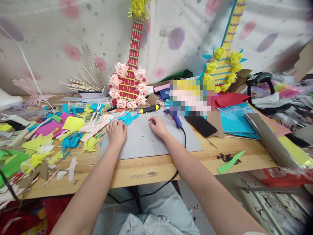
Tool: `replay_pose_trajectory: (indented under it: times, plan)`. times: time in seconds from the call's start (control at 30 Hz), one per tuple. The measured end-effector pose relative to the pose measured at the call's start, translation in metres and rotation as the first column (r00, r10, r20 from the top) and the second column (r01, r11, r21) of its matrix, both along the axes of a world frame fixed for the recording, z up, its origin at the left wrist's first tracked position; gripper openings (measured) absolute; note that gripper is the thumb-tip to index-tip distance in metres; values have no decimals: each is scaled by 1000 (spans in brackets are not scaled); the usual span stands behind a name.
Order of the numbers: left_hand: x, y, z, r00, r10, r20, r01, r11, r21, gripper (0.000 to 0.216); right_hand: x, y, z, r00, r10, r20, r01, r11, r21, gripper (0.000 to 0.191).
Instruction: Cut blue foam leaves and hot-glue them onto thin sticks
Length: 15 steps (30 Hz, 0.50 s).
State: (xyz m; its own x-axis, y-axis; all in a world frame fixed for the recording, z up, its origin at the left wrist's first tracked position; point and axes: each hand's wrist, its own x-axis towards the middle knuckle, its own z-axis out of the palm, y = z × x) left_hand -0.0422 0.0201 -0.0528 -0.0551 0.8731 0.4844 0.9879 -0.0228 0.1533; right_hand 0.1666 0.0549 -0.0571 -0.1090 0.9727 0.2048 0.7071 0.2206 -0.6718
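Note:
My left hand point(116, 131) rests knuckles-up on the left edge of the grey cutting mat point(146, 143), fingers curled under; what they hold, if anything, is hidden. My right hand point(158, 126) lies on the mat's far middle with its fingers bent down onto the surface. Between the hands, just beyond them, lies a blue paper cut-out point(128, 118). A blue glue gun point(176, 119) lies right of my right hand, its black cord trailing off the table edge. Scissors point(94, 117) lie to the left on paper scraps.
A red paper guitar with pink flowers point(128, 81) and a yellow one point(226, 65) lean against the back cloth. Coloured paper scraps point(49, 137) cover the left side. A black phone point(201, 126), a silver roll point(266, 138) and paper sheets lie on the right.

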Motion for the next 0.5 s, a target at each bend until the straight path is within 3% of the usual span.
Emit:
replay_pose_trajectory:
  times: [0.17, 0.5]
  plan:
    - [-1, 4, -3, 1000, 7, 17, -6, 997, -81, 23, -1, -1, 1, 1000, -14, -2, 14, 1000, -15, 19]
    - [-2, 4, -1, 1000, -25, 5, 25, 999, -29, 21, -1, 0, -1, 1000, 9, -9, -9, 1000, 1, 17]
